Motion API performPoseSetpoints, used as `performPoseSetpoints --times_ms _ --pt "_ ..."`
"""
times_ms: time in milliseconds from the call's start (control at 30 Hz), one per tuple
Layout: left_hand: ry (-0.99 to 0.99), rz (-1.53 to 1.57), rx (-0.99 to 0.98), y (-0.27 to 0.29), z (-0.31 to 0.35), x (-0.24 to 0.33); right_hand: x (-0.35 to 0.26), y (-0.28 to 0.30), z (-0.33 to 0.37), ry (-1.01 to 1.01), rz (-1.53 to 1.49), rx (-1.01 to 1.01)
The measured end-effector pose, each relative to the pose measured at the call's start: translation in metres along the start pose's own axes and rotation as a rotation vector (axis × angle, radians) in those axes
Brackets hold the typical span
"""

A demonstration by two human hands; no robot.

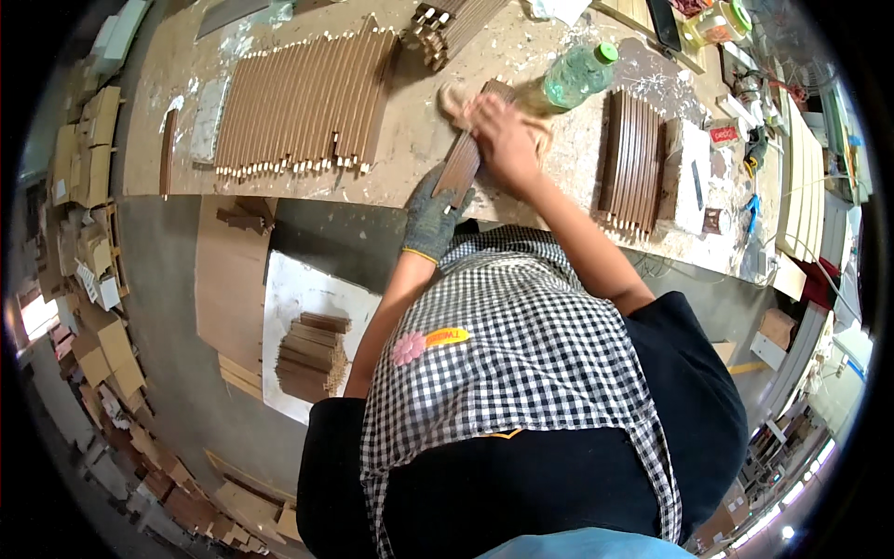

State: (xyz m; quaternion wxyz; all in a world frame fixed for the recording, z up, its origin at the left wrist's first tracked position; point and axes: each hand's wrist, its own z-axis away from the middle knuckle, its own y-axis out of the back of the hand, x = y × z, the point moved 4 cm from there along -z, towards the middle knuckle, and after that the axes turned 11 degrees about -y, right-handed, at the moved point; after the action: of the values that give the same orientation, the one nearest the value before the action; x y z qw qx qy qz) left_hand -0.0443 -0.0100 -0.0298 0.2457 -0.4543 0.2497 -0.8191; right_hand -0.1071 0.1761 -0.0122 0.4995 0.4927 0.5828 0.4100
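My left hand [431, 216], in a grey knit glove with a yellow cuff, grips the near end of a few brown wooden strips [459, 170] laid side by side. They slant away from the bench's front edge. My bare right hand [503, 138] presses a tan cloth [453, 101] over the strips' far part; its fingers are blurred and bunched on the cloth, which shows at both sides of the hand. Just right of that hand stands a clear green bottle [573, 79] with a green cap.
On the worn workbench [307, 186], a wide row of brown strips [303, 102] lies left, a smaller row [631, 163] right beside a white block [684, 177]. A strip bundle [456, 28] lies at the back. More strips [312, 354] sit on a white board below.
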Motion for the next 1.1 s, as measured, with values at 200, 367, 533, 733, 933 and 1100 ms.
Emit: performPoseSetpoints --times_ms 200,367,533,733,933,1100 --pt "-0.057 -0.152 -0.079 -0.020 0.011 0.007 0.037 -0.005 -0.035 -0.133 -0.165 -0.005" --pt "-0.078 -0.182 -0.022 -0.016 0.006 0.009 0.021 -0.016 -0.020 -0.098 -0.171 -0.073" --pt "-0.063 -0.111 0.002 -0.016 0.005 0.008 -0.026 0.019 0.029 0.277 -0.142 0.034" --pt "-0.084 -0.120 0.037 -0.025 0.008 0.008 0.031 0.014 -0.048 -0.173 -0.051 -0.051" --pt "-0.288 -0.513 -0.148 -0.007 0.002 0.005 -0.049 0.037 0.056 0.256 -0.297 -0.095" --pt "-0.034 -0.030 0.013 -0.021 0.013 0.019 0.027 0.066 0.016 -0.024 -0.196 0.038"
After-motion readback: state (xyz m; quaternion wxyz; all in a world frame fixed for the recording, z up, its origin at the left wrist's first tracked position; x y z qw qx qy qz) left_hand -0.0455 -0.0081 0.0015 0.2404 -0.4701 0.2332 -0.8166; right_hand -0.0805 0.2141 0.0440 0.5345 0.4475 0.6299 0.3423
